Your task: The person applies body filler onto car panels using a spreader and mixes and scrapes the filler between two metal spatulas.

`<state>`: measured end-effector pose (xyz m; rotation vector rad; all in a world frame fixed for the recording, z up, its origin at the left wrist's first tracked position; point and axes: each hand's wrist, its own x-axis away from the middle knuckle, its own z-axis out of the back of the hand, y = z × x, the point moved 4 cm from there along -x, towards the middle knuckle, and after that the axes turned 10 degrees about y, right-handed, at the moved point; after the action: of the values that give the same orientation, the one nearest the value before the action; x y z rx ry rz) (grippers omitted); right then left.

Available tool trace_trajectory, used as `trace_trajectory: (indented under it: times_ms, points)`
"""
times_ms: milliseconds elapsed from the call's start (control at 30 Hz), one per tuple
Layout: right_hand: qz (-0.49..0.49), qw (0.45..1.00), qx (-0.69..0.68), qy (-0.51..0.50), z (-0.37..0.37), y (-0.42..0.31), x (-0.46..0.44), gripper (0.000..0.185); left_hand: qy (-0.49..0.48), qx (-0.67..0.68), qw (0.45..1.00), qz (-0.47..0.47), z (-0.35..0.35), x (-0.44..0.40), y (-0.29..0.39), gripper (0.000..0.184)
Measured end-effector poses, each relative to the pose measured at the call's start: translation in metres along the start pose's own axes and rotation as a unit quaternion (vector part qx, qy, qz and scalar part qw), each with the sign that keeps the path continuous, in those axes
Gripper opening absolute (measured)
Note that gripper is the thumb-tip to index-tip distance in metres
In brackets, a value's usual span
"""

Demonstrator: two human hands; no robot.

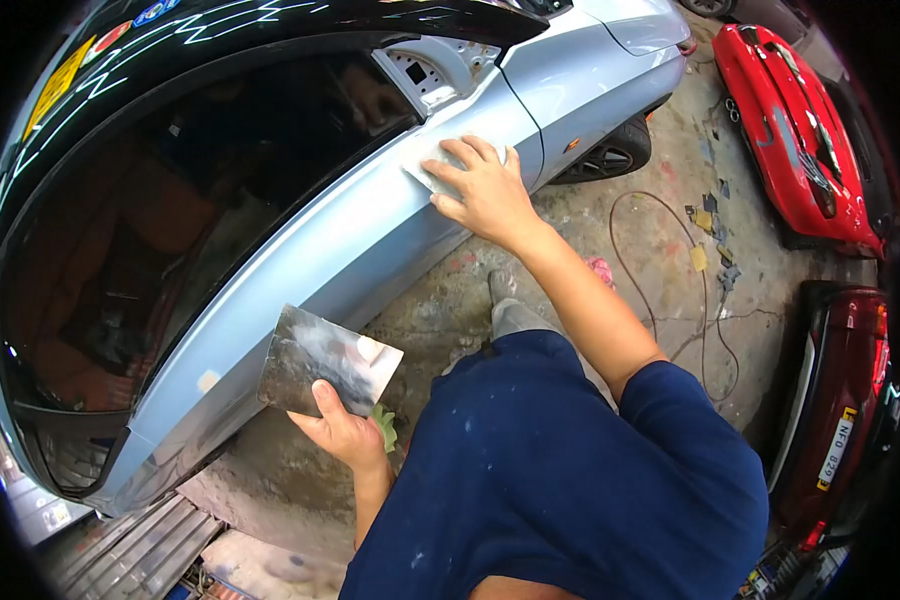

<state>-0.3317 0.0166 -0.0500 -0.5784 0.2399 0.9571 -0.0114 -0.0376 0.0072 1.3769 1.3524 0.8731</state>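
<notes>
In my left hand (345,428) is a flat putty board (315,355), its face smeared dark and white, with a pale dab near one corner. My thumb lies over its front edge and the other fingers are mostly hidden beneath. A crumpled green scrap (386,426) shows beside this palm; whether I grip it cannot be seen. My right hand (485,190) lies palm down on the silver-blue car door (370,215), just below the window line. Its fingers are spread over a pale flat piece (422,160) pressed to the panel, whose kind is unclear.
The car's dark window (200,220) is at left, and a wheel (610,155) stands farther along. A hose (611,225) loops over the stained floor near scattered scraps (705,220). A red bumper (800,130) and a dark red bumper (825,400) are at right. Corrugated metal (135,550) lies bottom left.
</notes>
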Motion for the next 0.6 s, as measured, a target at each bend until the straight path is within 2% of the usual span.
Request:
trace_trajectory:
  times_ms: [267, 600]
  points:
    - [0.014, 0.996, -0.009, 0.091, -0.021, 0.000, 0.009, 0.051, -0.003, -0.006, 1.000, 0.014, 0.003, 0.006, 0.006, 0.044]
    - [0.009, 0.994, -0.001, 0.104, -0.031, 0.007, 0.007, 0.052, -0.007, -0.019, 1.000, 0.011, 0.001, 0.007, 0.007, 0.045]
